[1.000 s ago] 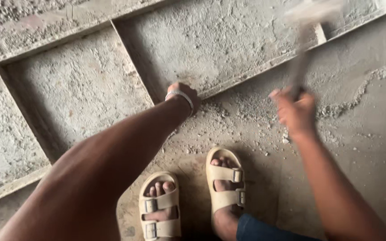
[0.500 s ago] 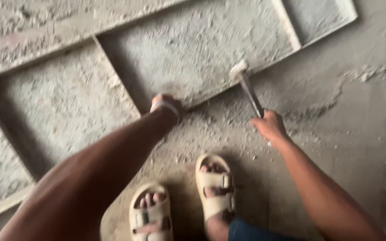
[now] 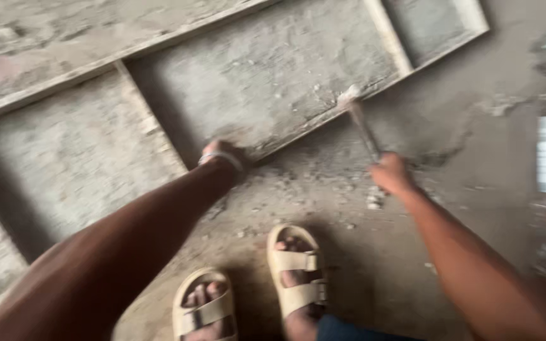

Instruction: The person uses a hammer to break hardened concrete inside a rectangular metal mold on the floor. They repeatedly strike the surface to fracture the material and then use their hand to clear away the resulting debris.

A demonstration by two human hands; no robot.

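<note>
- The right hand (image 3: 390, 173) is clamped around the handle of a hammer (image 3: 363, 126), whose head touches the near rail of the concrete-caked metal frame (image 3: 254, 95).
- The left hand (image 3: 222, 155), a band at its wrist, rests on that same rail, left of the hammer; whether its grip is closed cannot be told.
- Two feet in beige sandals (image 3: 295, 271) stand on the dusty floor (image 3: 380, 265), just below the frame.
</note>
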